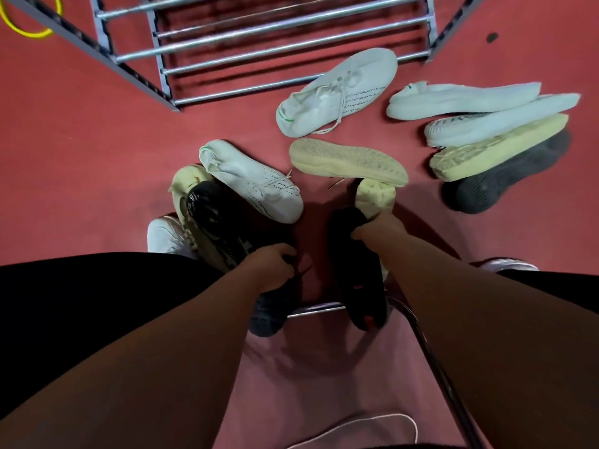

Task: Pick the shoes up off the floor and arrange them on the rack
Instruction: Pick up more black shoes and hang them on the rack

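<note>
My left hand (271,264) grips a black shoe (270,314) by its collar, toe pointing back toward me. My right hand (376,226) holds another black shoe (358,280) by its opening, just above the red floor. Several shoes lie scattered in front: a white laced shoe (337,92), a white shoe (251,181), a cream sole turned up (348,162), and a black patterned shoe on a cream one (210,218). At the right, white, cream and dark shoes are piled (486,124). The metal rack (259,37) stands at the top with bare bars.
A chrome tube frame (418,325) runs under my right forearm near my legs. A yellow hoop (30,30) lies at the far left beyond a dark slanted beam (87,50). A white cord (372,422) curls on the floor at the bottom.
</note>
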`<state>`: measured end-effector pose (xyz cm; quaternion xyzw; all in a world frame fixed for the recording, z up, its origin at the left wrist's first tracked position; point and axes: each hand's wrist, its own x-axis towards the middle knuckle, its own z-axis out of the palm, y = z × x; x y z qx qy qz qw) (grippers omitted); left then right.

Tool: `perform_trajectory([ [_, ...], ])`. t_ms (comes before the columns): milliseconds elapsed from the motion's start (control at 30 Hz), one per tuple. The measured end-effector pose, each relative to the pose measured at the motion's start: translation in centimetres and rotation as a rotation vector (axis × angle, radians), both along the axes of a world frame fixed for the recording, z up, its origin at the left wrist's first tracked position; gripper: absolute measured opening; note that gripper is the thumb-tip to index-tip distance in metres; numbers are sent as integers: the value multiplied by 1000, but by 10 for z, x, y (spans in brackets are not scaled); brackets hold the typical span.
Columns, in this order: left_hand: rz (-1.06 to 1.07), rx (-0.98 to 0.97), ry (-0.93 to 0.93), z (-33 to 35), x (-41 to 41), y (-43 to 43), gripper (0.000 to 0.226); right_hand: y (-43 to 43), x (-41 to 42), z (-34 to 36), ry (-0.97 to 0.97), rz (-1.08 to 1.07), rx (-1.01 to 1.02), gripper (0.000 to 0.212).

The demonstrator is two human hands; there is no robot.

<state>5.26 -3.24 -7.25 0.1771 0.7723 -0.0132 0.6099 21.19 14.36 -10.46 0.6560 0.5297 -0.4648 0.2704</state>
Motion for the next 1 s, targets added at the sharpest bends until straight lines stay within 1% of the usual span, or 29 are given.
perform_trajectory([
  [100,-241,-48,-25,0,12,5,70,0,7,1,-10,37,22,44],
  [200,-413,-161,-49,-4,19,6,71,2,11,4,9,43,48,24],
  [300,-537,-192,-52,-6,20,6,73,-1,12,2,68,26,50,14],
  [367,-587,-183,-66,-8,18,6,73,-5,11,0,110,26,61,15],
  [433,-588,-232,-92,-11,19,5,74,-8,8,-2,138,24,54,19],
  [467,-587,-254,-91,-14,20,2,75,-10,6,-2,151,12,42,24],
  [500,-591,-259,-76,-17,21,1,76,-10,5,-3,156,-7,24,34],
  [533,-600,-252,-51,-20,23,-1,74,-10,4,-3,160,-22,6,45],
  [567,-619,-244,-30,-21,24,-2,70,-10,3,-3,164,-28,-8,52],
  [600,-642,-240,-15,-20,25,-2,62,-10,3,-4,173,-24,-16,52],
  [667,-690,-262,-1,-23,24,-6,45,-10,1,-5,183,14,-28,45],
  [700,-706,-298,-6,-27,23,-9,41,-10,1,-6,183,46,-24,44],
  [767,-732,-324,-28,-30,22,-13,38,-11,-1,-7,178,112,-2,48],
  [867,-703,-247,-60,-26,23,-8,50,-12,-3,-7,175,151,6,40],
  [933,-740,-200,-107,-27,27,-9,66,-11,-4,-8,179,181,21,36],
  [1000,-802,-188,-95,-30,34,-16,81,-11,-5,-9,178,219,29,39],
])
